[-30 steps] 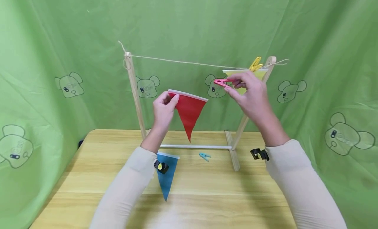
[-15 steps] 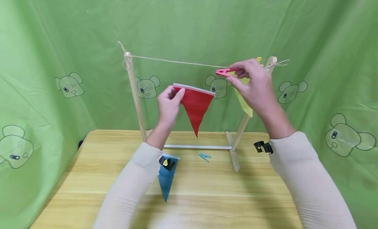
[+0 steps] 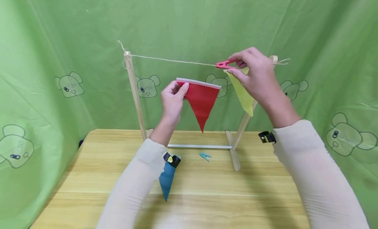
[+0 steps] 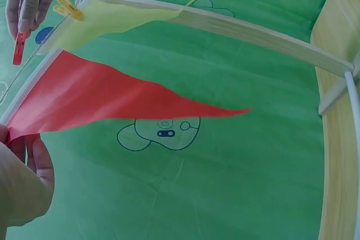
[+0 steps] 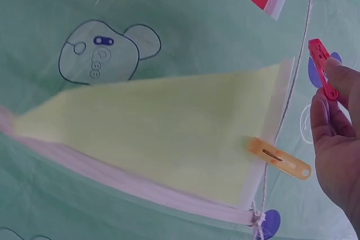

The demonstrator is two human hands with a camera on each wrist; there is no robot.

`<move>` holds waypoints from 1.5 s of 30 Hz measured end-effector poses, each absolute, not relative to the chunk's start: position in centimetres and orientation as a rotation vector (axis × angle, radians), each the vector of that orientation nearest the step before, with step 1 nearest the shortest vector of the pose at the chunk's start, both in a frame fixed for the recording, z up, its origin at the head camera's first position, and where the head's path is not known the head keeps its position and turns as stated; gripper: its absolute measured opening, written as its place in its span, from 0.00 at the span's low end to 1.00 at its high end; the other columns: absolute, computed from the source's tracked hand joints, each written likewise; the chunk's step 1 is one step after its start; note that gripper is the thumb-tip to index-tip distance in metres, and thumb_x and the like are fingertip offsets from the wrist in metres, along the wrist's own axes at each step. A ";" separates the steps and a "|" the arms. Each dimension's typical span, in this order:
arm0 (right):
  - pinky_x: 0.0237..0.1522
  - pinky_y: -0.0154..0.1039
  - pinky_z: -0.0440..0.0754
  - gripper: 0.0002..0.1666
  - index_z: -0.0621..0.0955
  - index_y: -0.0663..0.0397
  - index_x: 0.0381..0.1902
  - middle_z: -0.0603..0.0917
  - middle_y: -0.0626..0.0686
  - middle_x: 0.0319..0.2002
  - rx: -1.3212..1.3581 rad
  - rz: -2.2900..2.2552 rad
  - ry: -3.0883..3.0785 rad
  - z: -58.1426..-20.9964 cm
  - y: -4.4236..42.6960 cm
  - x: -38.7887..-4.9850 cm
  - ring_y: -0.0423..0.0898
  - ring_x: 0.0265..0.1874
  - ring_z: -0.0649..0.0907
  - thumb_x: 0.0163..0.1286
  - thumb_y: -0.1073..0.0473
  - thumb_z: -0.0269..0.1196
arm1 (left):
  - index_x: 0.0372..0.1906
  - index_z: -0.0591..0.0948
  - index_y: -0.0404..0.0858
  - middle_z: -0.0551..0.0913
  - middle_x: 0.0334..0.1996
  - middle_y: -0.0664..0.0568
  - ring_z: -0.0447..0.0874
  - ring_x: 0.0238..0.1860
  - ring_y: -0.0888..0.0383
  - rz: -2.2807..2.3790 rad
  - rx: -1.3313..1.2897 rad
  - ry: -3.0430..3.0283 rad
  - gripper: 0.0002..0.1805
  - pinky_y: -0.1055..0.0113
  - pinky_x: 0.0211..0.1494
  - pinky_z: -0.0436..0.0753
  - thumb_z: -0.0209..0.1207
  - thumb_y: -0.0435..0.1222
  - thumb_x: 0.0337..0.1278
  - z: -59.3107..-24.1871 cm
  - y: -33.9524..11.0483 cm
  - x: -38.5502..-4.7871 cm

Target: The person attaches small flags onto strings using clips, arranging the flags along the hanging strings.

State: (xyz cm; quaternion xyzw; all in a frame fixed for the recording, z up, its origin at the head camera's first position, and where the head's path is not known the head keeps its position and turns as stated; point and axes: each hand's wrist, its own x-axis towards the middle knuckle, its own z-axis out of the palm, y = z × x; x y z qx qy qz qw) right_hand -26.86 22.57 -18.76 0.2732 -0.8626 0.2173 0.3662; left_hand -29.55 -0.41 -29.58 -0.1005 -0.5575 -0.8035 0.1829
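A red pennant [image 3: 203,97] with a white top band hangs from my left hand [image 3: 172,102], which pinches it near the band's left end. Between the thumb and fingers of my right hand [image 3: 258,76] is a red-pink clothespin [image 3: 222,64]. In the head view its front overlaps the string [image 3: 171,60]; in the right wrist view a gap shows between clothespin and string. A yellow pennant [image 3: 242,92] hangs at the string's right end. The yellow clothespin [image 5: 279,158] on its band is behind my right hand in the head view.
The string runs between two wooden posts [image 3: 135,94] joined low down by a white rod [image 3: 200,146]. On the wooden table [image 3: 221,202] lie a blue pennant [image 3: 167,181], partly behind my left sleeve, and a light blue clothespin [image 3: 205,156]. A green curtain [image 3: 189,25] surrounds it.
My right hand has risen with the red-pink clothespin up to the string's height in the head view. My left hand has brought the red pennant up and to the right.
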 end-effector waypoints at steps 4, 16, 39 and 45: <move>0.50 0.23 0.74 0.17 0.85 0.65 0.51 0.83 0.61 0.46 0.735 0.499 -2.249 -17.7 22.7 -26.9 0.51 0.43 0.84 0.67 0.64 0.71 | 0.41 0.83 0.28 0.80 0.28 0.54 0.78 0.30 0.61 -2.273 -0.276 -1.567 0.07 0.68 0.36 0.84 0.65 0.30 0.68 -29.2 -0.1 -29.7; 0.47 0.26 0.75 0.12 0.86 0.62 0.49 0.84 0.59 0.45 0.866 0.354 -2.303 -15.7 22.3 -27.0 0.51 0.42 0.84 0.68 0.66 0.70 | 0.44 0.84 0.28 0.82 0.30 0.52 0.81 0.31 0.60 -2.368 -0.207 -1.510 0.07 0.69 0.37 0.86 0.64 0.30 0.68 -28.5 0.3 -30.6; 0.40 0.31 0.75 0.12 0.89 0.60 0.48 0.85 0.58 0.44 0.819 0.237 -2.478 -13.7 20.8 -27.6 0.51 0.39 0.82 0.68 0.63 0.71 | 0.44 0.84 0.26 0.81 0.29 0.53 0.80 0.30 0.60 -2.336 -0.240 -1.499 0.07 0.69 0.34 0.85 0.64 0.29 0.67 -27.1 0.7 -31.0; 0.42 0.34 0.78 0.11 0.89 0.60 0.48 0.86 0.57 0.44 0.797 0.234 -2.511 -13.6 20.7 -27.7 0.51 0.40 0.84 0.69 0.62 0.70 | 0.44 0.84 0.27 0.82 0.29 0.52 0.80 0.30 0.60 -2.346 -0.231 -1.501 0.07 0.71 0.33 0.84 0.65 0.29 0.67 -27.0 0.9 -31.2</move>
